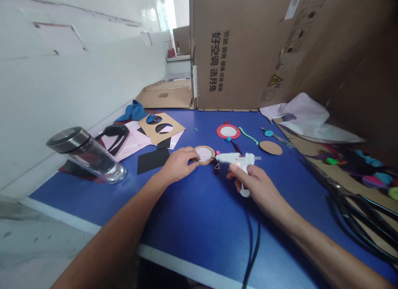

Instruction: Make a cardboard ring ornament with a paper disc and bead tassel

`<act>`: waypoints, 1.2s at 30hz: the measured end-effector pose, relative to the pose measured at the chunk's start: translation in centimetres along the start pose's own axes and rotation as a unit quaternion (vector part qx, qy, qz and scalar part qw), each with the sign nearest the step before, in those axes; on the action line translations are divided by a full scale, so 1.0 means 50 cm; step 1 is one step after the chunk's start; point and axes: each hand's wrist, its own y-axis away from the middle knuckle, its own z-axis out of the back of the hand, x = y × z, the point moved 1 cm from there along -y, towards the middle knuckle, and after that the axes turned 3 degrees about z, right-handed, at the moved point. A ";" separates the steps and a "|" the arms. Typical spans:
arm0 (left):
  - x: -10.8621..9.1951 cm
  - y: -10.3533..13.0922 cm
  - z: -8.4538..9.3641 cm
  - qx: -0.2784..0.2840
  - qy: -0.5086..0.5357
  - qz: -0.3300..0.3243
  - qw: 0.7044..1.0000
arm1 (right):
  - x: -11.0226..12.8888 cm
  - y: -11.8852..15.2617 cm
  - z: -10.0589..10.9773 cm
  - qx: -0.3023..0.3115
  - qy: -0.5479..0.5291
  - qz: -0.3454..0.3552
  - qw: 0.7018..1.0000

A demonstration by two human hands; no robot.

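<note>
My left hand [182, 164] has its fingers closed on the left edge of a round tan cardboard ring with a pale centre [204, 154], which is on the blue table. In my right hand [255, 181] is a white glue gun [231, 158], its nozzle pointing left at the ring's right edge. A small pink ball [217, 152] sits beside the nozzle. Behind them lies a red ring with a white centre [228, 131], with a small blue ball [228, 139] at its lower edge. A green strip [248, 135] and a brown cardboard oval [270, 147] are to its right.
A glass bottle [102, 162] stands at the left, near black paper [152, 161] and cardboard with cut holes [160, 137]. Large scissors [345, 197] and colourful pompoms [374, 181] are at the right. A cardboard box [242, 52] rises behind; a black cable [253, 251] hangs over the front edge.
</note>
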 end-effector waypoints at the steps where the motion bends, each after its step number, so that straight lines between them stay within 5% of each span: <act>1: -0.001 -0.001 0.000 0.002 -0.002 0.002 1.000 | 0.000 0.000 0.000 0.002 0.005 -0.002 1.000; 36: 0.010 -0.008 -0.014 0.017 -0.048 0.007 0.999 | 0.006 0.004 -0.004 0.001 0.037 -0.006 0.999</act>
